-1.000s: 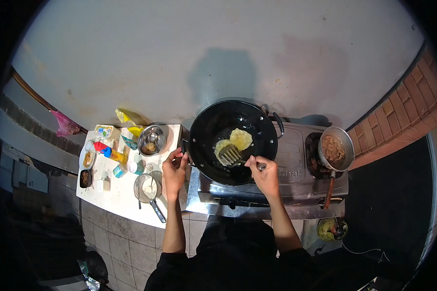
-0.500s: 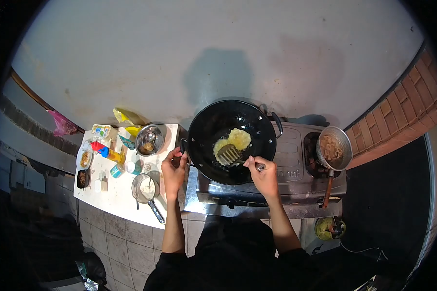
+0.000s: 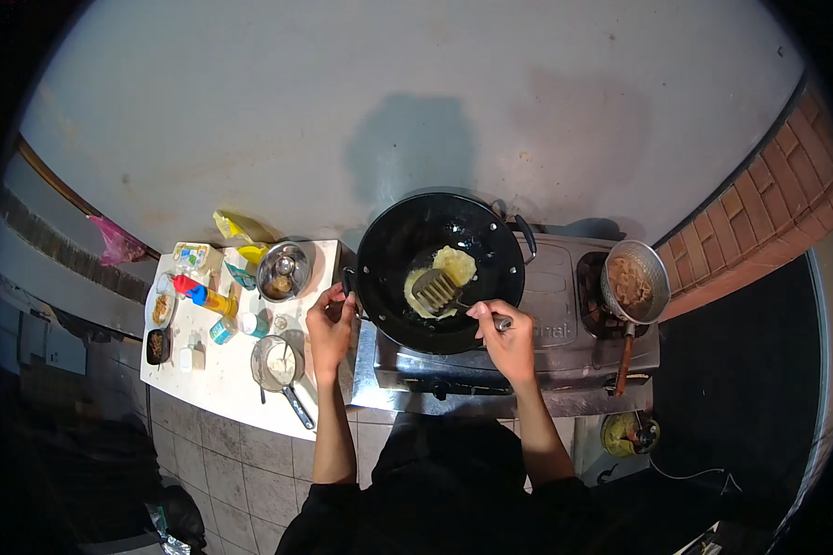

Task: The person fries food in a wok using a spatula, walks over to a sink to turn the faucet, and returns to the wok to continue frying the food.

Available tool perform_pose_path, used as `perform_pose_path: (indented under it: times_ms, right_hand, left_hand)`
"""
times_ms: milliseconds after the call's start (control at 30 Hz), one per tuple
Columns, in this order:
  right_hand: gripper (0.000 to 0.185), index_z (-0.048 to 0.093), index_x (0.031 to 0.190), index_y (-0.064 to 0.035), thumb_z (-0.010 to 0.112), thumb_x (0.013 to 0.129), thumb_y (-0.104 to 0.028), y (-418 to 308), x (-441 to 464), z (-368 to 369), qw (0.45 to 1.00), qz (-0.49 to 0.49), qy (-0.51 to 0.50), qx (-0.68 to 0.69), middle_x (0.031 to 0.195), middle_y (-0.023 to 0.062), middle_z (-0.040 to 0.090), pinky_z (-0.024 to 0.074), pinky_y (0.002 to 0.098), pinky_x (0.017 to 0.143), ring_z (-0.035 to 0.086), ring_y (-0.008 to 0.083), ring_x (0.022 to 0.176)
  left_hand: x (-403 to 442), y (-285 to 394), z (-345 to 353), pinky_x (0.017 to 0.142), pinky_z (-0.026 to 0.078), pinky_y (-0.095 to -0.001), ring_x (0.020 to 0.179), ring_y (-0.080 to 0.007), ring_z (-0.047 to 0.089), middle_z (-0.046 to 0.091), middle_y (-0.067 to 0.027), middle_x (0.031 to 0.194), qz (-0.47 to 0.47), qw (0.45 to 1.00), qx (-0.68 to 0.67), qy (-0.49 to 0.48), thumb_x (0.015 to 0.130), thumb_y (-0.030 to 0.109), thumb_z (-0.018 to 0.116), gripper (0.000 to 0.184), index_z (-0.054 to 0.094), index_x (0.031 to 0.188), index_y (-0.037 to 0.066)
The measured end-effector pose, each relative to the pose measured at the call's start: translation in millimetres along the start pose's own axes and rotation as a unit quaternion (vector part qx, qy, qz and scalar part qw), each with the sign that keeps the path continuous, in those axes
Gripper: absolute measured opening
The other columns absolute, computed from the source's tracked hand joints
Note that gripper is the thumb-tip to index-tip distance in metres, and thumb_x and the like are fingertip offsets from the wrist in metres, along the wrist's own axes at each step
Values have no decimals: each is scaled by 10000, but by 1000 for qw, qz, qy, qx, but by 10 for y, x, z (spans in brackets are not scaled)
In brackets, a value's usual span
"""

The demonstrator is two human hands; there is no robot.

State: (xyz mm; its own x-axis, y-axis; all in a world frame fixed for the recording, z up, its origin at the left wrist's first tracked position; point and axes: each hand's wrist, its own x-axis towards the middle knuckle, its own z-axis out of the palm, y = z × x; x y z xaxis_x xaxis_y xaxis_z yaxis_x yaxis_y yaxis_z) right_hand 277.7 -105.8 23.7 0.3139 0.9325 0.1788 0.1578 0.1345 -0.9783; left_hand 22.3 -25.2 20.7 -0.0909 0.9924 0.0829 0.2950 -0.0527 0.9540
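A black wok (image 3: pixel 389 324) stands on the stove, with two pale yellow pieces of food, probably egg, inside it. The upper piece (image 3: pixel 455 265) lies flat; the lower-left piece (image 3: pixel 418 298) is partly under the slotted turner (image 3: pixel 437 289). My right hand (image 3: pixel 509 338) is closed around the turner's handle over the wok's right front rim. At the left side, my left hand (image 3: pixel 330 324) pinches the wok's side handle (image 3: pixel 349 280). Oil glistens on the wok's bottom.
On the right burner sits a saucepan (image 3: pixel 652 282) with brownish food, its wooden handle (image 3: pixel 626 361) pointing forward. The white table (image 3: pixel 222 384) at left carries a metal bowl (image 3: pixel 283 271), a strainer (image 3: pixel 275 363), bottles and small dishes. A wall (image 3: pixel 416 111) rises behind the stove.
My right hand and the turner have shifted slightly right, and more of the lower-left food piece shows. My left hand stays at the wok's handle.
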Motion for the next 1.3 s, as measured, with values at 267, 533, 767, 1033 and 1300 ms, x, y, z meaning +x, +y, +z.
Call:
perform_pose_path:
  times_ms: [267, 533, 767, 1033, 1300]
  right_hand:
    - [227, 643, 813, 41, 603, 938, -144, -221, 44, -281, 998, 4, 68, 6, 729, 61, 671, 445, 220, 519, 571, 78, 535]
    - [215, 647, 802, 24, 588, 938, -132, -272, 33, -358, 991, -20, 112, -65, 645, 42, 626, 408, 231, 497, 561, 72, 520]
    - [184, 648, 808, 16, 581, 933, -102, -266, 0, -338, 994, 1, 96, -55, 645, 38, 624, 396, 224, 501, 546, 66, 514]
    - [151, 646, 803, 22, 590, 912, -66, -90, -14, -276, 996, -16, 81, -44, 650, 47, 627, 400, 229, 502, 543, 59, 524]
    - [199, 643, 756, 26, 603, 917, -85, -129, -40, -125, 999, -9, 23, -34, 554, 48, 562, 385, 250, 443, 530, 74, 453]
  left_hand:
    - [59, -38, -42, 631, 473, -215, 701, -81, 590, 631, -55, 836, 20, 998, 50, -12, 895, 66, 648, 314, 592, 1153, -103]
    - [32, -28, -34, 653, 460, -211, 717, -66, 569, 635, -38, 839, -5, 1000, 8, -12, 916, 75, 623, 310, 594, 1178, -89]
    - [14, -147, -20, 656, 457, -206, 734, -58, 561, 651, -37, 873, 10, 1000, 12, 4, 924, 113, 628, 330, 597, 1199, -69]
    - [-23, -194, 35, 688, 475, -213, 748, -69, 588, 663, -44, 874, 13, 1000, -7, 25, 928, 144, 633, 351, 591, 1205, -67]
    - [-23, -164, 60, 666, 471, -211, 731, -68, 583, 655, -40, 835, 16, 999, -3, 31, 928, 146, 632, 360, 581, 1201, -83]
